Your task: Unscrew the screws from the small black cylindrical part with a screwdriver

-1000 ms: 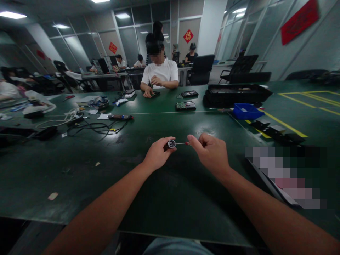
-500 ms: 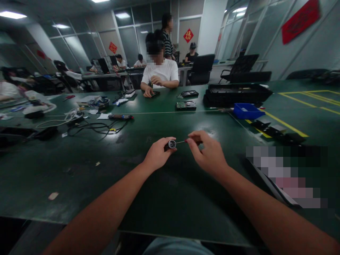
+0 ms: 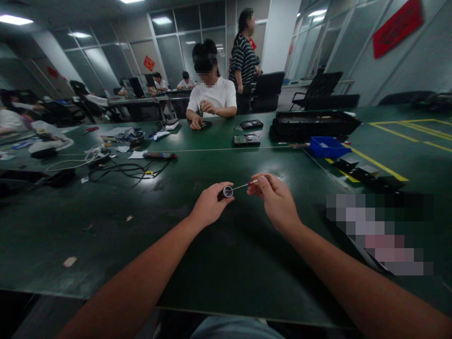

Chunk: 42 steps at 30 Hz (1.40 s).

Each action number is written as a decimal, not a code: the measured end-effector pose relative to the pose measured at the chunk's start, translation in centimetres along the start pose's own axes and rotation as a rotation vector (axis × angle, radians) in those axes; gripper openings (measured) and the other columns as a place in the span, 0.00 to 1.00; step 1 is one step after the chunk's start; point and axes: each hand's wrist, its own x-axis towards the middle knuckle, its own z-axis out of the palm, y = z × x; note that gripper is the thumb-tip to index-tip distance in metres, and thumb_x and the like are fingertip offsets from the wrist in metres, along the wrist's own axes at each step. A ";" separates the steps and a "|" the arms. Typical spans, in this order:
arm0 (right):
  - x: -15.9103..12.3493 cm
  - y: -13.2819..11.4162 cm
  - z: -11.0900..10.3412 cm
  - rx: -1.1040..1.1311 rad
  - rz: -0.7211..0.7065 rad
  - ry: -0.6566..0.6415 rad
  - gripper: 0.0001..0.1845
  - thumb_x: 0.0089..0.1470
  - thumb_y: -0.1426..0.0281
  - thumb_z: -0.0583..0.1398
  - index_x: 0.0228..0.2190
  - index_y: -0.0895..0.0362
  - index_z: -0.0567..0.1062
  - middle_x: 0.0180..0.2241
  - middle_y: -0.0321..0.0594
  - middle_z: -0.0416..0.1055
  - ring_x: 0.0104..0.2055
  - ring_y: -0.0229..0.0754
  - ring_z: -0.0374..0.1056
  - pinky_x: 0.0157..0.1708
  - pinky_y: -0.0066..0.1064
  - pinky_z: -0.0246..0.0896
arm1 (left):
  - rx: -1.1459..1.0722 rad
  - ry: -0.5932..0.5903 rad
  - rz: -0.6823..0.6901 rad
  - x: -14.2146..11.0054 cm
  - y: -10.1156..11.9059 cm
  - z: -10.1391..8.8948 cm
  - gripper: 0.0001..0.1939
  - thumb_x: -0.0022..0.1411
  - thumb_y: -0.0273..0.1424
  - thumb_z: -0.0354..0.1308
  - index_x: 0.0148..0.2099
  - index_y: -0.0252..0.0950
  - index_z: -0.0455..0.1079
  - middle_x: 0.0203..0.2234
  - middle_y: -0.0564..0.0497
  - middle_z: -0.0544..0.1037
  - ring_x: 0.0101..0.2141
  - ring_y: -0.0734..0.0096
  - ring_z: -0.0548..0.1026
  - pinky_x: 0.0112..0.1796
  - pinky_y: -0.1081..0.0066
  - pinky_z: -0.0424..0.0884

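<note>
My left hand [image 3: 208,205] is closed around a small black cylinder [image 3: 228,192], whose round, silver-rimmed end faces me. What lies inside that end is too small to make out. Between thumb and fingers, my right hand [image 3: 277,195] pinches a thin screwdriver [image 3: 251,183] with a reddish handle. Its slim metal shaft slants down to the left, and the tip is at the cylinder's round end. Whether the tip touches inside, I cannot tell. Both hands are held above the green table [image 3: 197,278].
Across the table a person in white [image 3: 212,96] handles a small dark part. Two hard drives [image 3: 246,140] lie nearby, with a black case [image 3: 314,125] and a blue bin [image 3: 329,147] to the right. Cables [image 3: 130,172] and a dark pen-like tool [image 3: 159,156] lie left.
My right hand has shifted its grip on the screwdriver, showing more of the handle, and the shaft slants more steeply. My left hand has stayed put. A standing person in stripes has moved right.
</note>
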 end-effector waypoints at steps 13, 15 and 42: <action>0.5 0.4 -0.2 0.007 0.016 0.197 0.15 0.62 0.56 0.57 0.39 0.54 0.71 0.34 0.39 0.72 0.33 0.39 0.71 0.36 0.36 0.72 | 0.009 0.031 -0.026 0.0 0.0 0.0 0.19 0.62 0.30 0.63 0.56 0.41 0.72 0.49 0.49 0.78 0.48 0.62 0.76 0.52 0.60 0.70; 0.3 0.0 -0.1 -0.055 -0.042 0.206 0.14 0.62 0.57 0.57 0.39 0.54 0.71 0.34 0.39 0.72 0.33 0.39 0.70 0.37 0.36 0.70 | 0.001 0.035 -0.041 0.0 -0.2 0.1 0.19 0.62 0.30 0.63 0.56 0.41 0.73 0.49 0.49 0.78 0.47 0.63 0.76 0.51 0.60 0.71; -2.5 -1.4 1.9 -0.887 -0.155 -0.901 0.05 0.55 0.67 0.66 0.35 0.51 0.82 0.34 0.35 0.80 0.34 0.42 0.74 0.32 0.31 0.62 | 0.002 0.056 -0.061 0.1 -0.6 0.2 0.19 0.62 0.29 0.63 0.55 0.40 0.73 0.49 0.48 0.79 0.48 0.62 0.76 0.52 0.60 0.71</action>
